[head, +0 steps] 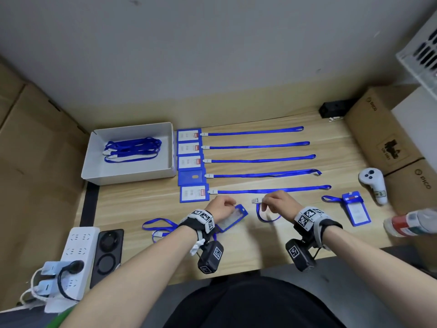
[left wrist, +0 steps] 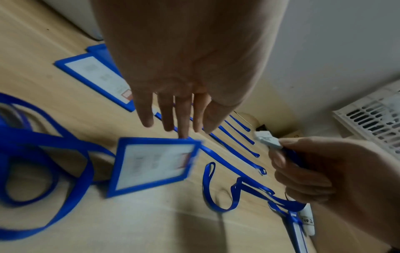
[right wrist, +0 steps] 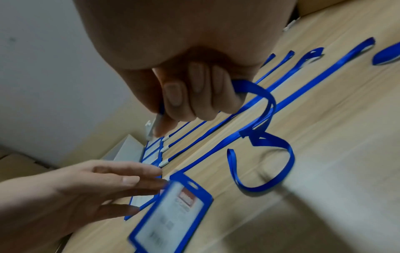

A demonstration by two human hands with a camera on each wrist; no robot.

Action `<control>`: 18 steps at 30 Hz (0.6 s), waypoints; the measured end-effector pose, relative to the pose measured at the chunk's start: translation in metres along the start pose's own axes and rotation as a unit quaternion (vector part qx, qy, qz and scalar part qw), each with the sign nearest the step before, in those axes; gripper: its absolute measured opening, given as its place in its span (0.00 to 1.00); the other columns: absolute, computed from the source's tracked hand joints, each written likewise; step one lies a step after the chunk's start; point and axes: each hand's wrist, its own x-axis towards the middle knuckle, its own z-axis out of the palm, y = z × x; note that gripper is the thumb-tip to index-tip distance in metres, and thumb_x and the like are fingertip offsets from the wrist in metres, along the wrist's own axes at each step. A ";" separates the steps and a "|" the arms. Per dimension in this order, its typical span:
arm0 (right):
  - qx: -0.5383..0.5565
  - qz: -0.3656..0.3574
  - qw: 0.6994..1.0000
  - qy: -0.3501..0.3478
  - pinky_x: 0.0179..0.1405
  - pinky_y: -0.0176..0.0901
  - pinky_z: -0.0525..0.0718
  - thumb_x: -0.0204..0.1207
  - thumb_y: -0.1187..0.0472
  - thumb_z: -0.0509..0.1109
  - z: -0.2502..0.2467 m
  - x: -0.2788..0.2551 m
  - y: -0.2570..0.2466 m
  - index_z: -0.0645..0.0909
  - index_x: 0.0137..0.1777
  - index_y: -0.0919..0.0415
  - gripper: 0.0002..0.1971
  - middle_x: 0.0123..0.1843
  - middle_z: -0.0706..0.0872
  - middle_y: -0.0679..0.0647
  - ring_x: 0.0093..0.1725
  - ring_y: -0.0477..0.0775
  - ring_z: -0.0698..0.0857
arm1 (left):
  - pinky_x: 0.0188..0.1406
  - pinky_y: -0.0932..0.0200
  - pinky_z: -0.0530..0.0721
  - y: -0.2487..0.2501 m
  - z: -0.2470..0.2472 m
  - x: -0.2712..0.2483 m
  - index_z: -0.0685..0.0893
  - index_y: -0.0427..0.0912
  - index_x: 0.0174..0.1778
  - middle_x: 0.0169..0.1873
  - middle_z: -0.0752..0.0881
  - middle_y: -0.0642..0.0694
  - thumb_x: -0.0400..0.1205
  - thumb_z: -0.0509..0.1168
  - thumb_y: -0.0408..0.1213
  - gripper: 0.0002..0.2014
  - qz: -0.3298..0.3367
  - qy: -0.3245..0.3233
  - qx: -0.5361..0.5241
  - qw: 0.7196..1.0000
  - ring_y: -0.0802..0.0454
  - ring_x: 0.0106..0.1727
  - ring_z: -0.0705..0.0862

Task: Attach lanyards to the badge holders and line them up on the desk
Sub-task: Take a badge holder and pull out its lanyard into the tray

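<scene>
A blue badge holder (head: 236, 216) (left wrist: 151, 164) (right wrist: 171, 208) lies tilted on the wooden desk (head: 272, 245) near its front edge. My left hand (head: 228, 204) (left wrist: 173, 128) (right wrist: 147, 184) hovers over the holder's top end with straight fingers, one fingertip (left wrist: 182, 136) at its edge. To the right, my right hand (head: 264, 201) (right wrist: 164, 116) (left wrist: 281, 147) pinches a blue lanyard (head: 267, 215) (right wrist: 270, 154) (left wrist: 216, 196) just behind its white clip (head: 256, 200) (left wrist: 267, 139). The clip is in the air, apart from the holder. The strap's loop trails on the desk.
Several finished holders with straight lanyards (head: 255, 159) lie in a row behind my hands. A white box (head: 94, 162) at back left holds spare lanyards (head: 132, 150). A loose lanyard (head: 160, 227) lies left, another holder (head: 356, 210), a controller (head: 373, 183) and a bottle (head: 411, 222) right.
</scene>
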 end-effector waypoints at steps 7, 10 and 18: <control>0.089 -0.010 0.996 -0.028 0.21 0.33 0.61 0.80 0.71 0.60 -0.009 -0.016 -0.014 0.81 0.31 0.69 0.16 0.20 0.68 0.49 0.21 0.46 0.64 | 0.42 0.58 0.79 0.052 0.002 -0.006 0.88 0.38 0.48 0.45 0.91 0.43 0.84 0.65 0.44 0.13 0.034 -0.064 -0.119 0.990 0.52 0.45 0.87; 0.082 -0.022 0.996 -0.025 0.23 0.33 0.63 0.78 0.69 0.62 -0.010 -0.015 -0.018 0.81 0.30 0.68 0.14 0.20 0.70 0.46 0.22 0.46 0.64 | 0.31 0.63 0.80 0.064 0.006 -0.007 0.85 0.41 0.42 0.34 0.88 0.46 0.84 0.65 0.39 0.09 0.062 -0.098 -0.080 0.990 0.54 0.33 0.84; 0.037 -0.020 0.999 0.024 0.28 0.41 0.63 0.66 0.57 0.61 -0.014 -0.007 -0.048 0.74 0.25 0.61 0.12 0.25 0.71 0.53 0.26 0.49 0.65 | 0.34 0.58 0.80 0.053 -0.025 0.002 0.84 0.48 0.33 0.29 0.86 0.52 0.80 0.61 0.42 0.11 0.041 0.094 0.083 0.991 0.49 0.31 0.80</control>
